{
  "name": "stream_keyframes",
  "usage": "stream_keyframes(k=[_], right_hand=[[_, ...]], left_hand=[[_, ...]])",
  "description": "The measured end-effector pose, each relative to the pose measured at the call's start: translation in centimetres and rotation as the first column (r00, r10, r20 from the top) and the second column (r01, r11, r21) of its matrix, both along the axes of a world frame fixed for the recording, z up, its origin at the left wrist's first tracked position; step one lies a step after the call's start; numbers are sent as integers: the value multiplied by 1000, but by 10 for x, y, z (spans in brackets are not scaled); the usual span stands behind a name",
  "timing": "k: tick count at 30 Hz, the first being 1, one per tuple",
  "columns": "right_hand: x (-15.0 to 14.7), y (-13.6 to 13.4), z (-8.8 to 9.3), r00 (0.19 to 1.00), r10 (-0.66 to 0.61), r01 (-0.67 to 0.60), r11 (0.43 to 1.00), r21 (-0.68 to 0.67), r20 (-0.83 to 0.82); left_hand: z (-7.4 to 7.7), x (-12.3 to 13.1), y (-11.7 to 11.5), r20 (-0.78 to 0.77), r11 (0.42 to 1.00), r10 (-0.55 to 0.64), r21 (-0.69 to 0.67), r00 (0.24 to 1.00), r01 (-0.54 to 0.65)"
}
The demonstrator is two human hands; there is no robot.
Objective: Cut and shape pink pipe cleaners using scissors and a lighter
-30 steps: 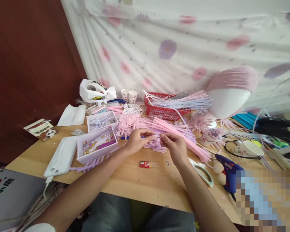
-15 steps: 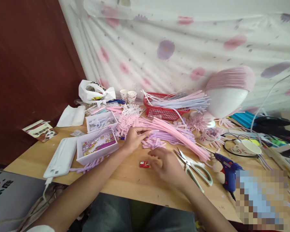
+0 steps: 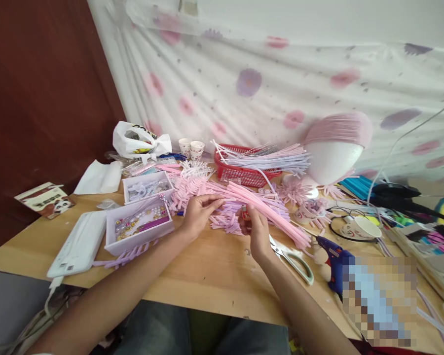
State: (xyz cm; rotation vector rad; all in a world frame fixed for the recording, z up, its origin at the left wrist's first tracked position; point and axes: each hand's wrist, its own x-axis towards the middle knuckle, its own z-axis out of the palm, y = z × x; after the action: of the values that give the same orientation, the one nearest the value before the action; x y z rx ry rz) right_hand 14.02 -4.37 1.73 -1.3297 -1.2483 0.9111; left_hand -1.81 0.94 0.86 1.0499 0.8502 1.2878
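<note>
Straight in front of the red latticed plastic basket (image 3: 240, 175), on the person's side of it, the two bare hands work near each other without touching. The left hand (image 3: 199, 216), in front of the basket and to its left, has thumb and forefinger pressed together on a short, thin, pale lilac strip (image 3: 228, 199); the strip's far end is hard to make out against the stems behind it. The right hand (image 3: 258, 229), directly in front of the basket, has its fingers wrapped around a small red lighter with a metal top (image 3: 245, 214), metal end up; whether it is lit cannot be told. Between the basket and the right hand, a thick bundle of long, fuzzy pink stems (image 3: 272, 213) slants out to the basket's front right. A pile of short, fuzzy purple pieces (image 3: 225, 223) lies before the basket, close to both hands. At the basket's front left are a heap of short, fuzzy pink pieces (image 3: 187, 192) and an open white rectangular box of gold and purple beads (image 3: 138, 239). Silver-bladed scissors with pale green handles (image 3: 299, 266) lie to the basket's front right, with a blue glue gun (image 3: 333, 251) farther right.
</note>
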Motion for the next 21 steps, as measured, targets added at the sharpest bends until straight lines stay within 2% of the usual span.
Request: stream_keyframes(k=[3, 6, 11, 21], right_hand=[[-14, 19, -1, 964, -50, 24, 994, -102, -262], [-23, 24, -6, 926, -42, 8, 996, -91, -374], [-15, 26, -15, 911, -60, 2, 990, -141, -408], [-11, 28, -16, 920, -19, -30, 992, -119, -392]], left_hand=[[-1, 2, -1, 6, 999, 34, -17, 999, -34], [-1, 3, -2, 6, 998, 51, -34, 999, -51], [-2, 5, -4, 12, 997, 34, -69, 999, -33], [-2, 8, -7, 23, 996, 29, -81, 999, -27]])
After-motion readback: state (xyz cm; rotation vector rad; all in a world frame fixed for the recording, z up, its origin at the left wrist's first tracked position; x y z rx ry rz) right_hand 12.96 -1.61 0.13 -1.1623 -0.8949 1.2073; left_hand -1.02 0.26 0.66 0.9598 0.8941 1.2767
